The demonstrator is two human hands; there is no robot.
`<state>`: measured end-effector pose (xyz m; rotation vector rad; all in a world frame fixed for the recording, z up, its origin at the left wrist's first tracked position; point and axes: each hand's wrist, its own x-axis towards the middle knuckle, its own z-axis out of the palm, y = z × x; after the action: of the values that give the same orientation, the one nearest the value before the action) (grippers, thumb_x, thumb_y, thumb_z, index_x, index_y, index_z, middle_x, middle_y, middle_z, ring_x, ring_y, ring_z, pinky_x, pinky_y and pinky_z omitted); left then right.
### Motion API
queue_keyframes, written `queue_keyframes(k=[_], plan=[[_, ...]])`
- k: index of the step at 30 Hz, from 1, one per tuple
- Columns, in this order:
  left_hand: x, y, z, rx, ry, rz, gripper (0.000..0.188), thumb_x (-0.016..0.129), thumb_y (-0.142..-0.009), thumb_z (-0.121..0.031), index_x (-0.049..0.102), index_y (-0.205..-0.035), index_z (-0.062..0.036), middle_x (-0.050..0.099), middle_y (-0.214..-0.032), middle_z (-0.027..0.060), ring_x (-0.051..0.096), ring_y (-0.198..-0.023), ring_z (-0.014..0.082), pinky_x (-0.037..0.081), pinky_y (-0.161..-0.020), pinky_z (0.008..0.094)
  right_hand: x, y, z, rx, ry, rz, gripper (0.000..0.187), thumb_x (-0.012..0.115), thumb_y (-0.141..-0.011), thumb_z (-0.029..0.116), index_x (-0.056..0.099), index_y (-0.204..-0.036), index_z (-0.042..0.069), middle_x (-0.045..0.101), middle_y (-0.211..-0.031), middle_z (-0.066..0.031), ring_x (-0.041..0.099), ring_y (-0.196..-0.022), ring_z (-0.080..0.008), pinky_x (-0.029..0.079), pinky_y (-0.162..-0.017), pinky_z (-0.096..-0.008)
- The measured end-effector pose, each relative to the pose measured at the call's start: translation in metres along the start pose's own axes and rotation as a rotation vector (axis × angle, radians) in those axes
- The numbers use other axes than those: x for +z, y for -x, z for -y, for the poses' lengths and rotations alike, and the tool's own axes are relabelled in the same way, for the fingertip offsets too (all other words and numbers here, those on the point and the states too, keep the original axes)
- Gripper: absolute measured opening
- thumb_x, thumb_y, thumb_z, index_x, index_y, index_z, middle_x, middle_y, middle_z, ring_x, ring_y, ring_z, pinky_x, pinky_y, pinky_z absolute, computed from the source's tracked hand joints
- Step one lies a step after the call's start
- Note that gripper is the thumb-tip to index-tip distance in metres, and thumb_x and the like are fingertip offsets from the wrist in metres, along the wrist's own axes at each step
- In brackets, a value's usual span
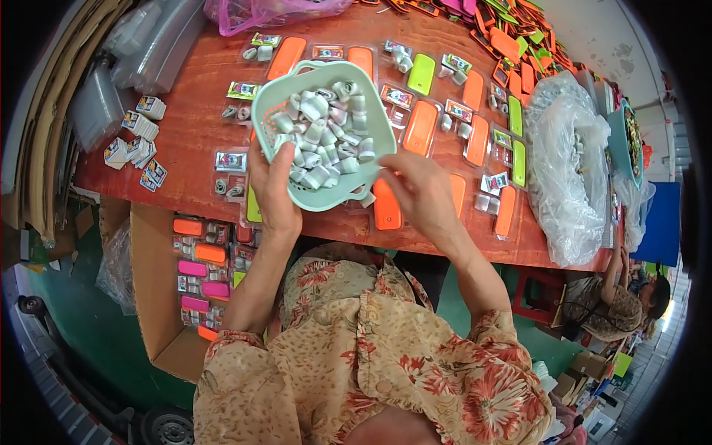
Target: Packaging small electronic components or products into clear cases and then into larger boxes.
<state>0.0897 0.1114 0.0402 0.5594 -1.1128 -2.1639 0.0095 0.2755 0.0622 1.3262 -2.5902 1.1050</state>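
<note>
My left hand (276, 194) grips a pale green plastic basket (380, 119) by its near left side, thumb over the rim. The basket is tilted toward me and holds many small grey-and-white rolls (314, 108). Close to the basket's right corner is my right hand (424, 194), its thumb and fingers apart, with nothing visible between them. Below that hand lies an orange phone-shaped case (386, 205) in a clear blister tray. More trays around the basket hold orange or green cases (421, 127), small printed packets (397, 96) and rolls.
Stacks of printed cards (139, 124) lie on the red table's left side. A cardboard box (158, 282) of filled packs stands below. To the right sits a clear plastic bag (567, 170); loose colored cases (512, 48) are heaped behind. Another person (612, 300) is at far right.
</note>
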Motion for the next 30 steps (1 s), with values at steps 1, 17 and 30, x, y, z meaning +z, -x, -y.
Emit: queue_keyframes(k=[1, 17, 30], plan=[[0.005, 0.002, 0.003, -0.006, -0.003, 0.011, 0.046, 0.053, -0.079, -0.015, 0.034, -0.117, 0.0019, 0.045, -0.110, 0.0106, 0.046, -0.100, 0.0164, 0.037, -0.085, 0.0301, 0.001, -0.005, 0.007, -0.047, -0.019, 0.029, 0.017, 0.063, -0.070, 0.010, 0.059, -0.086, 0.004, 0.056, -0.067, -0.0113, 0.054, -0.058, -0.0267, 0.042, -0.052, -0.0364], [0.044, -0.008, 0.018, -0.052, 0.004, 0.071, 0.043, 0.054, -0.080, -0.017, 0.036, -0.114, 0.0018, 0.047, -0.106, 0.0112, 0.051, -0.092, 0.0169, 0.042, -0.079, 0.0295, -0.017, -0.024, -0.006, 0.159, -0.065, 0.051, 0.027, 0.061, -0.069, 0.011, 0.048, -0.091, 0.002, 0.055, -0.067, -0.0067, 0.053, -0.060, -0.0111, 0.043, -0.054, -0.0266], [0.043, -0.012, 0.027, -0.161, -0.029, 0.108, 0.043, 0.049, -0.082, -0.019, 0.036, -0.119, -0.0012, 0.047, -0.111, 0.0095, 0.050, -0.100, 0.0187, 0.041, -0.084, 0.0326, -0.055, 0.039, -0.050, 0.572, -0.558, -0.196, 0.024, 0.059, -0.074, 0.004, 0.052, -0.097, 0.002, 0.056, -0.078, -0.0007, 0.051, -0.069, -0.0065, 0.041, -0.061, -0.0216]])
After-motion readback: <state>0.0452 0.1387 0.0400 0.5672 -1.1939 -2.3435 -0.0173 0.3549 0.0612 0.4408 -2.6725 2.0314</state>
